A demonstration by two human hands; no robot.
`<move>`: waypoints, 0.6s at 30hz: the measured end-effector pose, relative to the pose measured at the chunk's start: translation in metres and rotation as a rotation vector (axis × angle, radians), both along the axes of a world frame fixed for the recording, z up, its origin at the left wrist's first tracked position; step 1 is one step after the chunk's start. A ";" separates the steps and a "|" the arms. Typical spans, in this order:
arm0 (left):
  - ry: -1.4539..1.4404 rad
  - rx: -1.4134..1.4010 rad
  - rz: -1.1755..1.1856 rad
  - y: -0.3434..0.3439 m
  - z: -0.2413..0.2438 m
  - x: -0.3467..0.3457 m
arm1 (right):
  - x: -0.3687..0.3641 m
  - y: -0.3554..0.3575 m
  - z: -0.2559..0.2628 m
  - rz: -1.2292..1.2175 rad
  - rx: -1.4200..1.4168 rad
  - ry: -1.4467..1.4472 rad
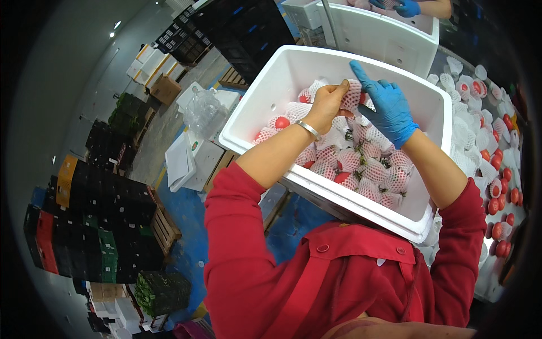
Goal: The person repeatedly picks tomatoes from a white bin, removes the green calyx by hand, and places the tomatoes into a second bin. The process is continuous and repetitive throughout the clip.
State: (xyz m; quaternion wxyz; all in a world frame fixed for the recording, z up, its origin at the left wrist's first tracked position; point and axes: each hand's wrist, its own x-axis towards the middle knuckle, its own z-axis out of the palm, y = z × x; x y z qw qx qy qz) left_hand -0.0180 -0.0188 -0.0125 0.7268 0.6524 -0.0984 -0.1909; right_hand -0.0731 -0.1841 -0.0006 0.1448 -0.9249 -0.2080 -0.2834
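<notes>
A tomato in a white-and-pink foam net sleeve (351, 96) is in the grasp of my bare left hand (328, 106), above the white foam box (250, 123). My left wrist wears a metal bangle (308, 129). Close on the right of that tomato is my right hand (387, 108) in a blue glove, index finger pointing away and thumb spread; whether it touches the fruit is unclear. Red skin shows at the sleeve's right end. Below both hands, several sleeved tomatoes (374, 170) fill the box floor, with green stems between some.
To the right, a table (487, 284) carries loose tomatoes (493, 206) and foam sleeves (461, 127). Beyond the box, another person's gloved hand (408, 7) works over a second foam box (381, 40). Stacked crates (123, 212) and a pallet (165, 224) stand at left.
</notes>
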 end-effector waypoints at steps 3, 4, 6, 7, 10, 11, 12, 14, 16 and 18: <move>0.004 0.035 0.014 0.000 -0.001 0.000 | -0.001 0.000 0.001 -0.024 0.032 0.073; -0.005 0.045 0.019 -0.001 0.000 -0.002 | -0.002 -0.001 0.000 -0.024 0.051 0.099; -0.018 0.034 0.018 -0.003 -0.001 -0.004 | -0.001 -0.002 0.000 -0.010 0.107 0.168; -0.046 0.051 0.029 -0.003 -0.001 -0.005 | 0.000 -0.002 0.000 0.004 0.144 0.211; -0.099 0.126 0.021 -0.003 0.000 -0.007 | 0.001 -0.006 0.000 0.069 0.246 0.302; -0.111 0.139 0.033 -0.002 0.001 -0.007 | 0.001 -0.005 -0.002 0.089 0.282 0.328; -0.141 0.149 0.035 -0.004 0.002 -0.007 | 0.000 -0.007 -0.004 0.093 0.314 0.296; -0.173 0.132 0.103 -0.003 0.001 -0.005 | 0.000 -0.006 -0.003 0.087 0.379 0.340; -0.183 0.091 0.157 -0.001 0.001 -0.004 | 0.003 -0.006 -0.006 0.147 0.460 0.344; -0.214 0.040 0.212 0.004 0.000 0.005 | 0.008 -0.005 -0.013 0.261 0.552 0.315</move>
